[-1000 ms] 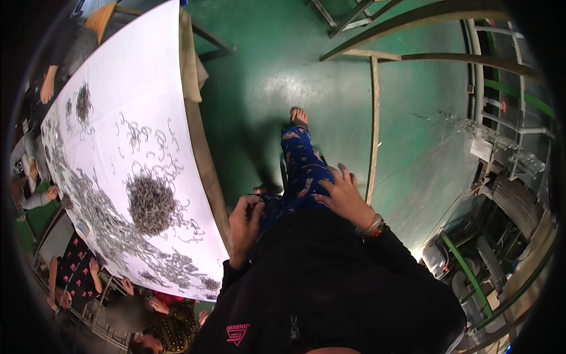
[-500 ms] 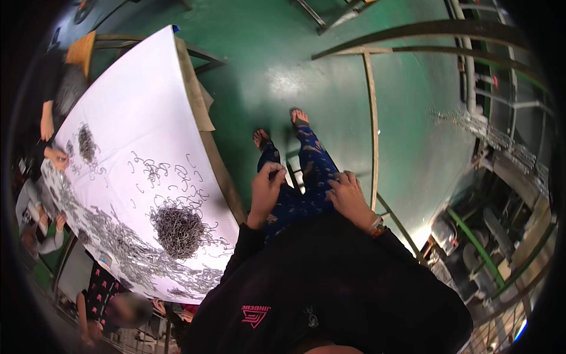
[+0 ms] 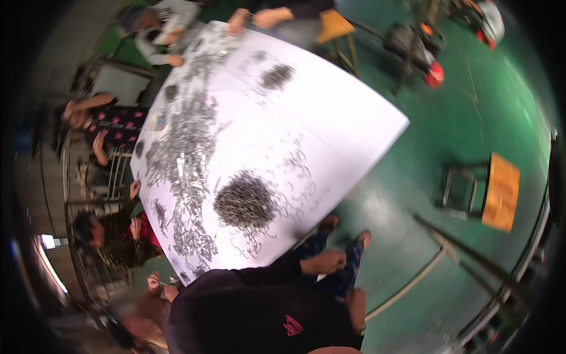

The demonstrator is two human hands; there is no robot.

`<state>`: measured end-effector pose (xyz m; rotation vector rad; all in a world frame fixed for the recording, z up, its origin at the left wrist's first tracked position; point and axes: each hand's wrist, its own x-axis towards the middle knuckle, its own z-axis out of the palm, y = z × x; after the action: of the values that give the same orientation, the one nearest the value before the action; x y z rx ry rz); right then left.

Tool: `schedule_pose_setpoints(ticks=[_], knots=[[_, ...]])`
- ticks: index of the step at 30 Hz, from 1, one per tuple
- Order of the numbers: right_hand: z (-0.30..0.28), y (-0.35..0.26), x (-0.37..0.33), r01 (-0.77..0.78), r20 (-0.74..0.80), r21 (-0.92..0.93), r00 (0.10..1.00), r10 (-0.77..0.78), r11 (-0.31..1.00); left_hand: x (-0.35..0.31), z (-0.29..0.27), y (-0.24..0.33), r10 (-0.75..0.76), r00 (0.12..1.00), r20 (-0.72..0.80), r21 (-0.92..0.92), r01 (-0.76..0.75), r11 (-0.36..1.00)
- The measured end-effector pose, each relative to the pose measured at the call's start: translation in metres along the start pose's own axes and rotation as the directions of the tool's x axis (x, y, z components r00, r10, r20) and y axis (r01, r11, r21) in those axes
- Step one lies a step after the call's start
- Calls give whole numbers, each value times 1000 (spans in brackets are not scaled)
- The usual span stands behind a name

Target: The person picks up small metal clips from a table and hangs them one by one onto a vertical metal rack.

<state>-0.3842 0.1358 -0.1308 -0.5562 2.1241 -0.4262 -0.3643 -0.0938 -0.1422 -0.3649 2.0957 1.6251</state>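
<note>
My left hand (image 3: 326, 262) is above my lap, near the table's edge, with its fingers curled closed. Whatever it may hold is too small or blurred to make out. Close to my right thigh, my right hand (image 3: 355, 307) shows only in part, its fingers smeared by motion. Neither hand touches the table. A large white-topped table (image 3: 348, 124) stands in front and to the left. On it lies a dense round heap of small curved metal hooks (image 3: 244, 200), with loose hooks (image 3: 298, 171) scattered at its right. A long band of metal pieces (image 3: 188, 141) covers the left side.
Several people sit around the table; one person's hand (image 3: 239, 20) is at the far edge. A smaller dark heap (image 3: 277, 76) lies farther back. On the green floor (image 3: 436, 135), a wooden stool (image 3: 501, 192) stands at the right, with a metal frame (image 3: 407, 283) nearer me.
My view has swung left, bringing the table and the people around it to the middle. My left hand stays curled above my lap; my right hand now shows less and is blurred.
</note>
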Motion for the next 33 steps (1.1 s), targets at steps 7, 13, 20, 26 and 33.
schedule_pose_setpoints(ticks=[7, 13, 20, 26, 33], knots=[[-23, 35, 6, 126, -79, 54, 989, -122, 991, -8, 30, 16, 70, 983, -168, -9, -73, 997], [-39, 57, -8, 67, -2, 92, 998, -67, 993, 12, 71, 0, 81, 974, -210, -10, -85, 996], [-56, 72, 12, -16, -23, -7, 1000, 16, 1000, 20, 90, 24, -151, 972, -177, -103, 135, 986], [0, 119, 14, -324, -196, 338, 894, 403, 883, 41, 101, 4, -277, 961, -14, -54, 276, 960], [17, 162, 36, -387, 153, 911, 643, 750, 146, 95, 100, -82, -448, 892, 57, -205, 449, 870]])
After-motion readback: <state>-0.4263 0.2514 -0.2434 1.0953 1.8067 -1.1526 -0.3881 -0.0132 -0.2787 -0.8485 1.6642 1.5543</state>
